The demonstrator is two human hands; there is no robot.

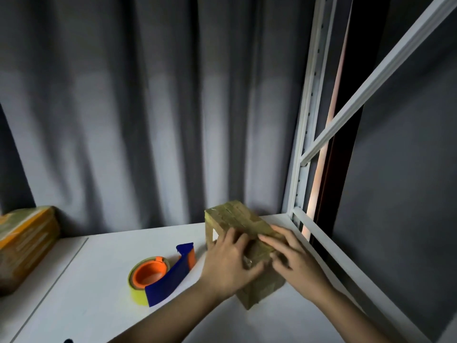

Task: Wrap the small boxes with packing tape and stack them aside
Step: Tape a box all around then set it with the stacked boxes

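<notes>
Resting on a white tabletop (99,305) in the lower centre of the frame, a small brown cardboard box wrapped in glossy yellowish tape (237,225) stands right of the middle, with its far end toward the grey curtain (148,107) and its near corner pointing at the camera. Both hands lie on top of its near half. The left hand (228,264) comes in from the lower middle and covers the box's left upper edge, its fingers spread and laid over the top face, the fingertips bending down against the surface. The right hand (294,257) comes in from the lower right and lies over the box's right upper edge, fingers likewise stretched across the top with the tips pressing down. Motion blur softens both hands, so whether either pinches a loose end of tape is hard to say; they seem to press flat rather than grip.

Just left of the box, touching nothing, lies a tape dispenser with a dark blue handle and orange hub carrying a yellowish roll (160,273). At the far left edge of the frame sits a larger taped carton with orange print (24,246), well apart from the hands. A white metal shelf frame (304,144) rises along the right side of the tabletop, with a diagonal brace crossing the upper right.
</notes>
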